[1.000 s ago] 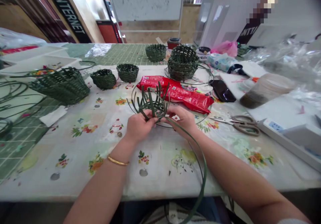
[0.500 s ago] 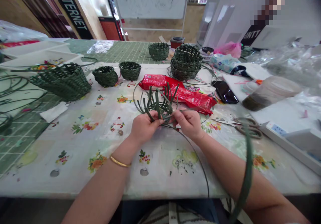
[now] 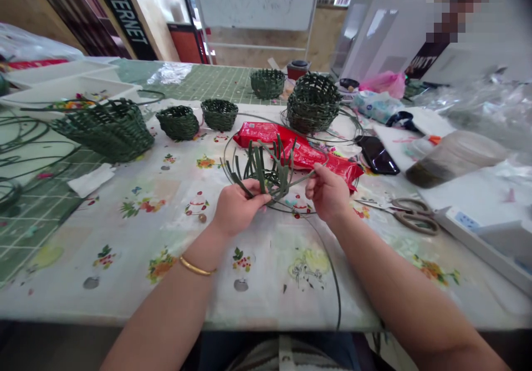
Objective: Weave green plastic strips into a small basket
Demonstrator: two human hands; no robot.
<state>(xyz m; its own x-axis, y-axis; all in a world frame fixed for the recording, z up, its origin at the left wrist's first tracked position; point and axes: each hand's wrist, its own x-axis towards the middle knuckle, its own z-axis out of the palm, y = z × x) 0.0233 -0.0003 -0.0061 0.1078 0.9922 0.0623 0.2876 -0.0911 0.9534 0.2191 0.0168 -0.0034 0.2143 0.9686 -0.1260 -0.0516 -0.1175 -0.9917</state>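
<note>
My left hand (image 3: 240, 207) is shut on the base of an unfinished woven piece (image 3: 266, 174) of flat dark green strips, whose loose ends splay upward. My right hand (image 3: 328, 194) pinches a thin green strip (image 3: 301, 179) running from the weave. A long, thin green strand (image 3: 328, 254) curves around the piece and trails down past the table's front edge. Directly behind the weave lies a red plastic packet (image 3: 299, 152). A gold bangle (image 3: 195, 267) circles my left wrist.
Several finished green woven baskets (image 3: 178, 123) stand on the floral tablecloth (image 3: 124, 260) ahead and left. Coils of green strand lie at far left. Scissors (image 3: 411, 216) lie to the right, near a black phone (image 3: 376, 156) and a plastic tub (image 3: 453, 160).
My right hand has moved right, away from my left, drawing the strip out taut. The long strand's raised loop near my right arm has dropped from view.
</note>
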